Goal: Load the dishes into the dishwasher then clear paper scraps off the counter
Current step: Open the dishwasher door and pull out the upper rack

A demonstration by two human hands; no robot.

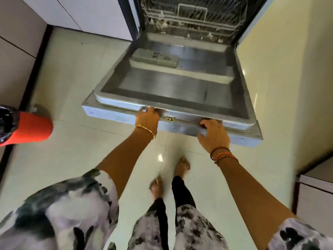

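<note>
A: Where are you in the job?

B: At the very start, I'd judge. Your left hand (146,117) and right hand (213,133) both hold the near edge of the dishwasher door (173,83), one on each side of the small brass latch (170,119). Each grip is curled over the steel lip, pressed on the door itself. The door hangs partly lowered, not yet flat.

A: And the dishes?

B: None in view, nor any tabletop or paper scraps. The wire rack (192,17) at the far end sits inside the dishwasher and looks bare, though blur hides detail.

A: What does the next move call for?

B: Probably easing the door fully down with both hands, since it looks heavy, then sliding out the rack. Mind your bare feet on the glossy tiled floor (72,83) below the edge.

A: Materials?

B: Brushed steel liner, dull and streaked, with a grey plastic dispenser (155,57) set into it. A red bin (30,128) stands near left.
</note>
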